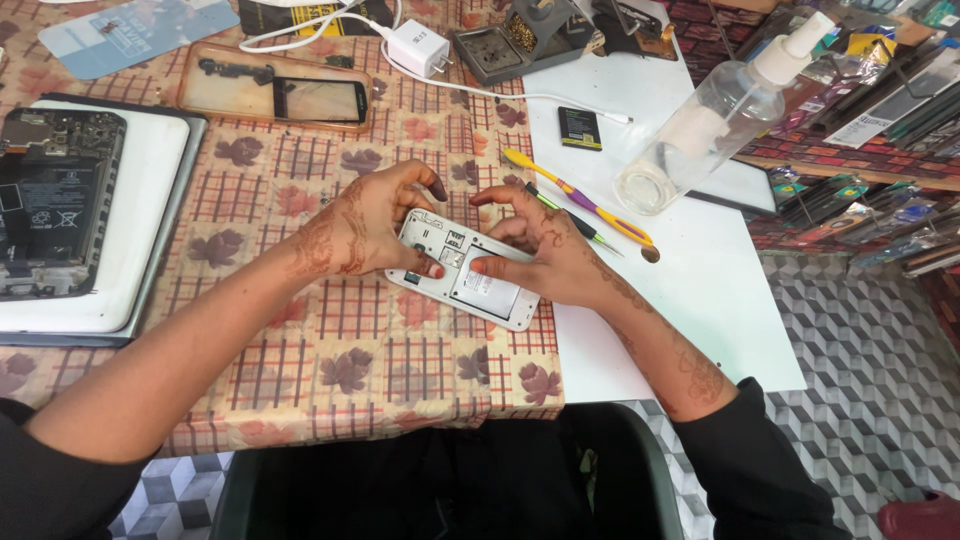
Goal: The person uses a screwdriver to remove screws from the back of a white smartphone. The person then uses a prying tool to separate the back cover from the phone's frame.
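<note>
While my left hand [365,222] curls over the upper left end of the white phone [466,270], its thumb presses the near edge and its fingers hook over the far corner. The phone lies back-open on the checked tablecloth [300,350], its long axis slanting from my left fingers, farther from me, down to the near right under my right palm. My right hand [548,250] clamps the other end, thumb on the open back, fingers arched over the far side. Well left of my left fingers lies an opened dark phone [55,200] on a white tray [150,180]. Beyond them sits a clear phone case [275,90] and a white charger [420,47]. Just past my right fingers lie a yellow pry tool [585,200], a small black square battery [580,128] and a clear spray bottle [715,125] tipped on the white mat [700,300].
</note>
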